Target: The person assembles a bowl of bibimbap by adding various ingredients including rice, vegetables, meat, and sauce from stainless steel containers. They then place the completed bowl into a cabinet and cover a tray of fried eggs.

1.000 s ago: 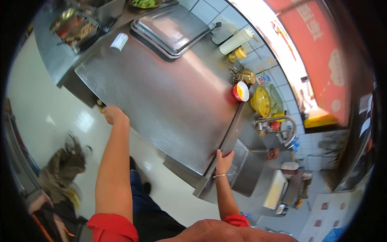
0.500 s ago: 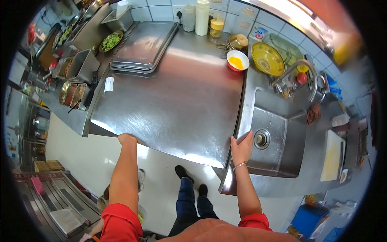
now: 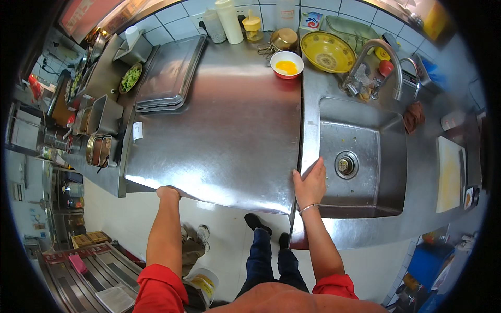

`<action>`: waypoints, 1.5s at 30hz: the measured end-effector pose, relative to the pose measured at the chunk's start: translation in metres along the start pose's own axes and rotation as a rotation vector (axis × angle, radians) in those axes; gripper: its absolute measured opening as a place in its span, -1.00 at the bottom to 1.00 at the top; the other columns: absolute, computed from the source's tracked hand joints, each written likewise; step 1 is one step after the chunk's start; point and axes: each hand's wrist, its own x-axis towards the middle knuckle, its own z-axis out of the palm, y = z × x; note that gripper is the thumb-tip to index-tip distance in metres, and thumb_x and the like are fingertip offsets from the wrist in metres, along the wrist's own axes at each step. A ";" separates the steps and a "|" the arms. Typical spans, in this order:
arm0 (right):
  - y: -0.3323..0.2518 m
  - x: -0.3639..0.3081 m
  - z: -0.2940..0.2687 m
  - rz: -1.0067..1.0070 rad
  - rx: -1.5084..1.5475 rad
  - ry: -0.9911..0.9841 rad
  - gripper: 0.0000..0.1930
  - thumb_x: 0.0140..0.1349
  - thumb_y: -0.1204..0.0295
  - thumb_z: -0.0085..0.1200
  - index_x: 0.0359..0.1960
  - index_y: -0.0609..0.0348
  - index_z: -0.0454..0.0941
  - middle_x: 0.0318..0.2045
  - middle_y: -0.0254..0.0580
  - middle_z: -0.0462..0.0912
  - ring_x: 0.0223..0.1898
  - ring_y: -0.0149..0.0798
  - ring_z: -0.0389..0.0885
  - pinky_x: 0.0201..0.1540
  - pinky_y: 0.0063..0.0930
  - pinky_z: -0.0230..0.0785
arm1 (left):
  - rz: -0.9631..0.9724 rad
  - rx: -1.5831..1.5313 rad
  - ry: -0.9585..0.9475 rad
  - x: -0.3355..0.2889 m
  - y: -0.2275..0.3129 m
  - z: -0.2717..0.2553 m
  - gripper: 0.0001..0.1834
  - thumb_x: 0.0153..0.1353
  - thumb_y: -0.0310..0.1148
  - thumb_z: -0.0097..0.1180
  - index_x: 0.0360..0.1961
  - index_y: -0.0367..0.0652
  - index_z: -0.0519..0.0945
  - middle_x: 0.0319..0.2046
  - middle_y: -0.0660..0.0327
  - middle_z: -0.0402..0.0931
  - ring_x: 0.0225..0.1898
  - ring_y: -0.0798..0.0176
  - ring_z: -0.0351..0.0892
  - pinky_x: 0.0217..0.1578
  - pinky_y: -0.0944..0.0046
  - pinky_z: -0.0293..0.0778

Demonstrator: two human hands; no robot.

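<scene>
The left hand curls its fingers over the near edge of the steel table; the right hand rests open-fingered on its sink-side edge. A sudden shove risks spilling the egg bowl well beyond the fingers.

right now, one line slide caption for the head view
Both hands, left hand and right hand, grip the steel counter beside the sink.

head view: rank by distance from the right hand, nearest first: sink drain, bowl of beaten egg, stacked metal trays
From the right hand, which rests on the counter edge by the sink:
1. Sink drain, just to its right in the basin.
2. Bowl of beaten egg, up the counter near the back wall.
3. Stacked metal trays, far left at the back.
</scene>
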 end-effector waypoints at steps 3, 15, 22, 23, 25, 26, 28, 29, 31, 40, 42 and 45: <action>0.000 0.000 -0.001 0.004 -0.008 -0.001 -0.16 -0.04 0.27 0.23 0.21 0.40 0.03 0.06 0.20 0.32 0.11 0.10 0.29 0.10 -0.20 0.24 | 0.015 0.018 -0.010 0.001 -0.001 0.001 -0.51 0.21 -0.18 -0.34 0.03 -0.23 0.43 0.04 0.13 0.43 0.03 0.10 0.44 -0.03 0.06 0.37; 0.003 0.000 0.004 -0.046 -0.041 0.035 -0.16 -0.03 0.28 0.23 0.20 0.43 0.02 0.07 0.21 0.31 0.11 0.10 0.30 0.11 -0.20 0.23 | -0.047 -0.061 -0.102 -0.030 0.000 0.003 -0.54 0.24 -0.18 -0.33 0.02 -0.18 0.43 0.01 0.18 0.45 -0.01 0.12 0.47 -0.03 0.08 0.39; 0.006 0.000 0.007 -0.055 -0.048 0.055 -0.16 -0.03 0.27 0.22 0.21 0.43 0.02 0.07 0.22 0.31 0.11 0.10 0.30 0.10 -0.19 0.24 | -0.011 -0.072 -0.148 -0.037 -0.002 0.005 -0.55 0.26 -0.26 -0.36 0.06 -0.27 0.38 0.05 0.12 0.41 0.03 0.12 0.43 0.04 0.16 0.35; 0.006 0.000 0.007 -0.058 -0.046 0.058 -0.16 -0.02 0.27 0.22 0.21 0.43 0.01 0.07 0.22 0.31 0.11 0.10 0.30 0.10 -0.19 0.24 | -0.007 -0.079 -0.150 -0.045 -0.001 0.006 -0.55 0.26 -0.27 -0.37 0.06 -0.28 0.37 0.05 0.11 0.41 0.04 0.12 0.42 0.05 0.17 0.35; 0.006 0.000 0.006 -0.045 -0.037 0.053 -0.16 -0.02 0.27 0.22 0.22 0.43 0.01 0.08 0.23 0.30 0.11 0.11 0.29 0.10 -0.20 0.24 | -0.014 -0.084 -0.137 -0.036 -0.001 0.006 -0.55 0.25 -0.24 -0.36 0.05 -0.24 0.40 0.03 0.14 0.43 0.03 0.12 0.43 0.02 0.15 0.36; 0.004 -0.001 0.006 -0.049 -0.025 0.039 -0.16 -0.02 0.27 0.21 0.22 0.42 0.01 0.08 0.23 0.30 0.12 0.11 0.29 0.10 -0.20 0.24 | -0.008 -0.089 -0.133 -0.011 0.001 0.000 -0.54 0.23 -0.22 -0.34 0.04 -0.19 0.42 0.01 0.18 0.45 0.02 0.13 0.45 -0.01 0.12 0.37; 0.001 -0.002 0.007 -0.059 -0.018 0.034 -0.15 -0.02 0.27 0.21 0.22 0.42 0.00 0.08 0.24 0.30 0.12 0.12 0.29 0.11 -0.20 0.24 | 0.003 -0.079 -0.108 0.026 0.001 -0.006 -0.54 0.22 -0.20 -0.33 0.03 -0.15 0.44 -0.01 0.20 0.47 0.01 0.13 0.45 -0.03 0.09 0.38; 0.002 -0.002 0.007 -0.055 -0.022 0.044 -0.15 -0.02 0.28 0.21 0.23 0.41 0.00 0.08 0.24 0.29 0.12 0.12 0.29 0.11 -0.20 0.24 | 0.007 -0.057 -0.092 0.038 -0.003 -0.001 -0.54 0.21 -0.21 -0.33 0.03 -0.16 0.44 0.00 0.20 0.47 0.02 0.13 0.45 -0.02 0.10 0.37; 0.005 -0.002 0.010 -0.055 -0.025 0.049 -0.15 -0.02 0.27 0.22 0.23 0.40 0.00 0.08 0.24 0.29 0.12 0.12 0.29 0.11 -0.20 0.23 | 0.013 -0.039 -0.087 0.043 -0.004 -0.002 -0.54 0.20 -0.21 -0.33 0.03 -0.17 0.44 0.00 0.19 0.46 0.03 0.14 0.44 -0.01 0.12 0.36; 0.005 -0.001 0.008 -0.060 -0.033 0.056 -0.15 -0.03 0.27 0.23 0.22 0.39 0.01 0.09 0.22 0.29 0.12 0.12 0.29 0.11 -0.18 0.22 | 0.009 -0.111 -0.162 -0.002 -0.004 0.002 -0.54 0.19 -0.23 -0.32 0.02 -0.20 0.45 0.03 0.18 0.45 0.01 0.15 0.45 0.01 0.16 0.35; 0.005 -0.001 0.009 -0.059 -0.035 0.059 -0.15 -0.03 0.27 0.23 0.22 0.38 0.01 0.09 0.21 0.29 0.12 0.12 0.29 0.12 -0.18 0.22 | 0.007 -0.117 -0.184 -0.002 -0.004 0.002 -0.54 0.19 -0.24 -0.32 0.02 -0.20 0.45 0.03 0.18 0.45 0.01 0.15 0.45 0.01 0.16 0.35; 0.005 -0.001 0.009 -0.054 -0.042 0.056 -0.16 -0.03 0.27 0.23 0.22 0.38 0.02 0.09 0.21 0.29 0.12 0.12 0.29 0.12 -0.18 0.22 | 0.006 -0.116 -0.180 0.003 -0.004 0.003 -0.53 0.19 -0.25 -0.32 0.04 -0.20 0.43 0.06 0.18 0.43 0.02 0.15 0.45 0.02 0.18 0.34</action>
